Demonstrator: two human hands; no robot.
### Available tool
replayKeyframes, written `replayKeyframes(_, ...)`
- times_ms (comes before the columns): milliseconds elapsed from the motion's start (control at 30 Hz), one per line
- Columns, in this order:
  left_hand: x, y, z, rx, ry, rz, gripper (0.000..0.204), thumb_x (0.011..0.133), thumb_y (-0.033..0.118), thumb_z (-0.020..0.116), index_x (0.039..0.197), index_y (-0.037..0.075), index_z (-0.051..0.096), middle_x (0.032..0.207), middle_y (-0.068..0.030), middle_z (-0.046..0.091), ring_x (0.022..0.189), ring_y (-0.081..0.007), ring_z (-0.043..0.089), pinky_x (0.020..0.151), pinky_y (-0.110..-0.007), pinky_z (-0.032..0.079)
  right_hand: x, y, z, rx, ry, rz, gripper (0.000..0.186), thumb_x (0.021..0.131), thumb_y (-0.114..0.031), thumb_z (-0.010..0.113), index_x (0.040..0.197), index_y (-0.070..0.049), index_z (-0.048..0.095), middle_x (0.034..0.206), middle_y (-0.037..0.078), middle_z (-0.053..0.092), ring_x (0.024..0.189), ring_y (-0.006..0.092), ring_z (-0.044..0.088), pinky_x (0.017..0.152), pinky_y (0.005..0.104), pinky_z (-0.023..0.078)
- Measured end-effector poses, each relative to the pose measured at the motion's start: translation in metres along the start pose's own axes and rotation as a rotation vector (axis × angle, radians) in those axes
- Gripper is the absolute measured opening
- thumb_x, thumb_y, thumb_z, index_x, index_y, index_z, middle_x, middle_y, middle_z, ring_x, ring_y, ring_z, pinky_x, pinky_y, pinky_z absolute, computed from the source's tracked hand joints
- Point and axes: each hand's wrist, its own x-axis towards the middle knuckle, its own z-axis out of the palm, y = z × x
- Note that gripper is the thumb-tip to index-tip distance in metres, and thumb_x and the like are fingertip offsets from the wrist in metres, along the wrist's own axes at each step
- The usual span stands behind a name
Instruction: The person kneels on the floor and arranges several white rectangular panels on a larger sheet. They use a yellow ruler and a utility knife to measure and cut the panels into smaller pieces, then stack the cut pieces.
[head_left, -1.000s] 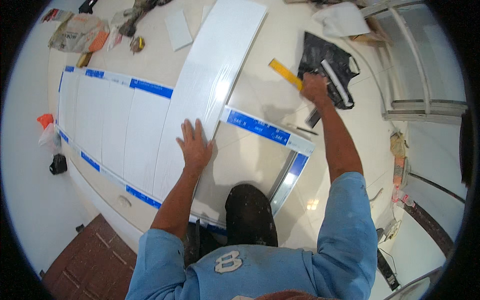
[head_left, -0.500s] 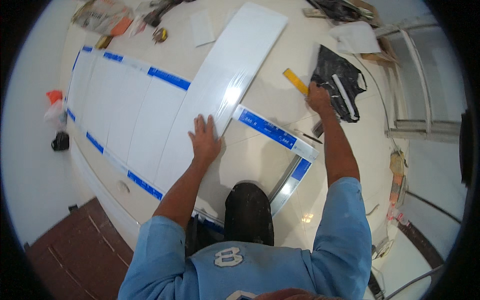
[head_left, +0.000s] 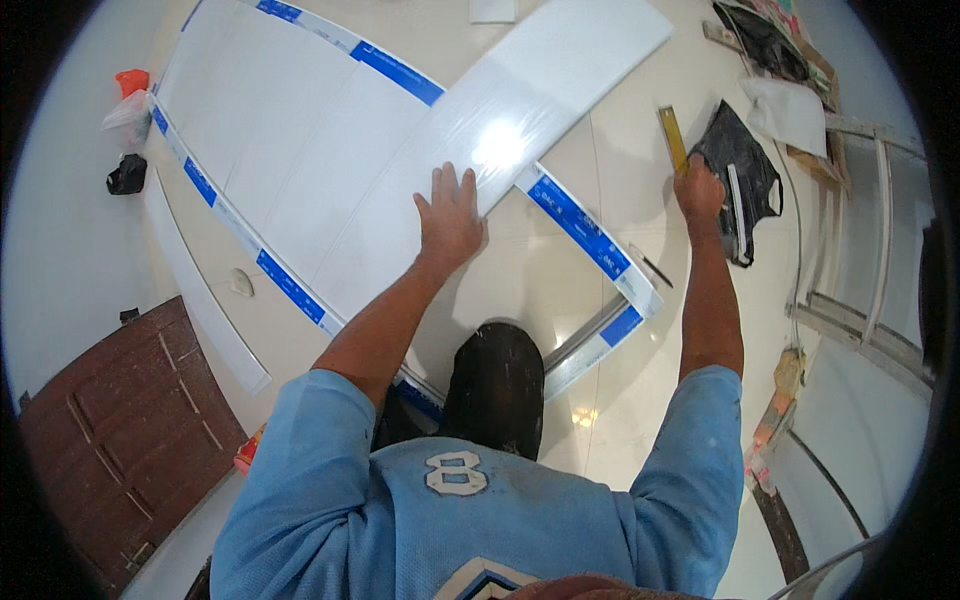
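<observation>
Nearest in, a dark-clad knee (head_left: pixel 495 390) shows at the uncovered end of the blue-taped frame (head_left: pixel 620 328). Just beyond, here's the left hand (head_left: pixel 450 220), palm down, fingers spread, resting near the right edge of the long white panel (head_left: pixel 525 125). That panel lies slantwise beside the covered part and runs out past the far rail (head_left: pixel 578 225); its near end is partly lost behind the forearm. A broad, even press looks right here: too much weight on that one edge could tip or skew the panel.

Out to the right, the right hand (head_left: pixel 700 188) is wrapped round a yellow bar (head_left: pixel 671 135), its lower part hidden in the fist. It's best carried clear of that glossy face, which would likely scratch, and set square to the edge if used there. Past the fist, a black bag (head_left: pixel 722 135) lies on the floor with a white strip (head_left: pixel 740 210) across it.
</observation>
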Motion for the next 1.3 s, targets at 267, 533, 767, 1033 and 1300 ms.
replayKeyframes(267,0.017,0.054,-0.036,-1.019,0.096,-0.028,0.051,0.105,0.032,0.068,0.141,-0.003,0.062,0.132,-0.0201,0.068,0.128,-0.0293,0.061,0.11,-0.04,0.048,-0.08,-0.069,-0.089,0.984,-0.088,-0.01,0.024,0.094,-0.012,0.062,0.114,-0.005,0.072,0.091,0.018,0.076,0.079,0.0311,0.076,0.073,0.0429,0.059)
replayKeyframes(533,-0.012,0.046,-0.034,-0.954,-0.185,-0.336,0.037,0.109,0.03,0.062,0.119,-0.003,0.074,0.089,-0.0049,0.07,0.081,-0.0131,0.065,0.075,-0.035,0.054,-0.223,-0.215,-0.078,1.351,-0.607,-0.026,0.021,0.095,-0.009,0.072,0.115,-0.001,0.075,0.089,0.01,0.076,0.08,0.0159,0.074,0.073,0.0327,0.06)
replayKeyframes(767,-0.017,0.002,0.011,-0.777,-0.132,-0.18,0.029,0.108,0.026,0.061,0.112,0.001,0.076,0.075,-0.0053,0.066,0.066,-0.0128,0.063,0.065,-0.033,0.054,-0.176,-0.009,0.017,0.312,0.013,0.155,0.037,0.09,-0.024,0.079,0.124,-0.011,0.071,0.109,0.019,0.073,0.1,0.0352,0.074,0.087,0.0473,0.06)
replayKeyframes(1033,0.005,-0.004,0.041,-0.784,-0.126,-0.248,0.031,0.104,0.028,0.06,0.111,0.003,0.077,0.09,-0.0237,0.074,0.086,-0.0406,0.072,0.085,-0.047,0.056,-0.153,0.056,0.03,0.445,-0.316,-0.083,0.031,0.084,-0.018,0.081,0.112,-0.01,0.069,0.101,0.014,0.071,0.095,0.0344,0.071,0.085,0.0449,0.058)
replayKeyframes(1300,0.007,0.005,0.032,-0.695,-0.206,-0.302,0.035,0.105,0.031,0.055,0.111,0.003,0.076,0.09,-0.0214,0.074,0.087,-0.0385,0.072,0.086,-0.046,0.055,-0.144,0.041,0.021,0.505,-0.421,-0.124,0.025,0.08,-0.009,0.076,0.102,-0.008,0.063,0.094,0.016,0.07,0.09,0.0356,0.071,0.083,0.0459,0.057)
